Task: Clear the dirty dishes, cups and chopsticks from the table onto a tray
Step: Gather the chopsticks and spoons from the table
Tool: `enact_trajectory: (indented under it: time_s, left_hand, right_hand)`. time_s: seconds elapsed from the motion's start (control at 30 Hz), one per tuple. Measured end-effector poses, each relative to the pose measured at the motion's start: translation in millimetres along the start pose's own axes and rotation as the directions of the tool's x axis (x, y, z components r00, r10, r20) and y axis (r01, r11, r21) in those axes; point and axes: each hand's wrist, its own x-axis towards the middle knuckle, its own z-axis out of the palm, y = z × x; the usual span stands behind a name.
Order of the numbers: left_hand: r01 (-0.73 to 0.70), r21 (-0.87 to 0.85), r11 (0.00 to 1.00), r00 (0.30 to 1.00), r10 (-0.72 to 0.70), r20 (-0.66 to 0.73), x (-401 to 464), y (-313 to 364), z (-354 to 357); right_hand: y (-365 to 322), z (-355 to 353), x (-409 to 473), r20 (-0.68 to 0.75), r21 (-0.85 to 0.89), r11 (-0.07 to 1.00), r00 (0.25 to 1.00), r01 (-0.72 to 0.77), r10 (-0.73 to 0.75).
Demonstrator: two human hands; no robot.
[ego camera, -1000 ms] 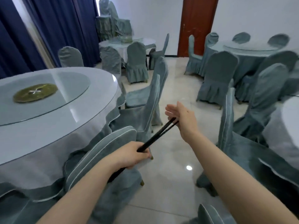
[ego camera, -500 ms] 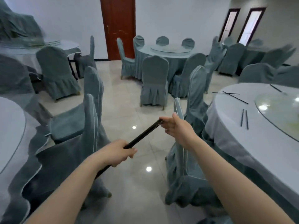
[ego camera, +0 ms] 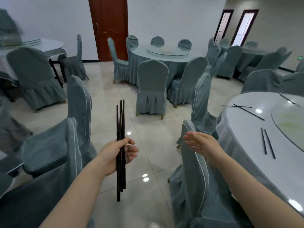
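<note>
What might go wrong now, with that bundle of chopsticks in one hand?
The left hand holds the chopsticks upright in a loose-looking grip, so one might slip to the floor. Reaching for the pairs on the table, the right hand must pass the chair, which could catch the arm.

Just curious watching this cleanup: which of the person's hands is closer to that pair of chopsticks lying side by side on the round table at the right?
The right hand, open in the air just left of the table's edge, is nearer the chopstick pair. The left hand is much farther left, gripping a bundle of chopsticks.
</note>
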Motion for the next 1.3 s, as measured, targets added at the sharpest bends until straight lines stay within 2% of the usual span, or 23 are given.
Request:
enact_trajectory:
  time_s: [0.13,0.23,0.33,0.5,0.77,1.03,1.17,1.3]
  left_hand:
    - [0.011,-0.226,0.974,0.998,0.004,0.062,92.5,37.4,26.5]
    - [0.033,-0.331,0.943,0.995,0.002,0.104,161.4,61.0,55.6]
    - [0.064,-0.351,0.934,0.988,-0.009,0.155,226.2,78.0,89.5]
    - [0.2,-0.321,0.926,0.951,-0.105,0.289,327.1,91.1,149.9]
    - [0.413,-0.118,0.903,0.769,-0.276,0.577,478.1,130.8,231.7]
    - [0.536,0.073,0.841,0.6,-0.441,0.667,582.8,166.6,289.0]
    - [0.562,0.163,0.811,0.529,-0.503,0.684,619.3,160.8,322.5]
    - [0.561,0.218,0.798,0.488,-0.532,0.692,654.1,152.0,365.2]
  right_hand:
    - [-10.4,-24.0,77.9,-0.104,0.046,0.999,0.994,0.028,-0.023]
    - [-9.4,-51.9,124.7,-0.219,0.123,0.992,0.975,0.001,0.026]
    - [-3.3,-84.1,164.5,-0.322,0.166,0.986,0.944,-0.017,0.071]
    - [11.8,-131.1,211.6,-0.478,0.188,0.976,0.858,-0.111,0.19]
    - [16.4,-160.9,273.5,-0.772,0.21,0.97,0.587,-0.125,0.243]
    - [25.0,-154.8,308.6,-0.906,0.268,0.951,0.297,-0.154,0.303]
    - [39.0,-161.0,312.1,-0.923,0.298,0.936,0.193,-0.188,0.333]
    - [49.6,-190.8,324.3,-0.943,0.301,0.934,0.087,-0.193,0.322]
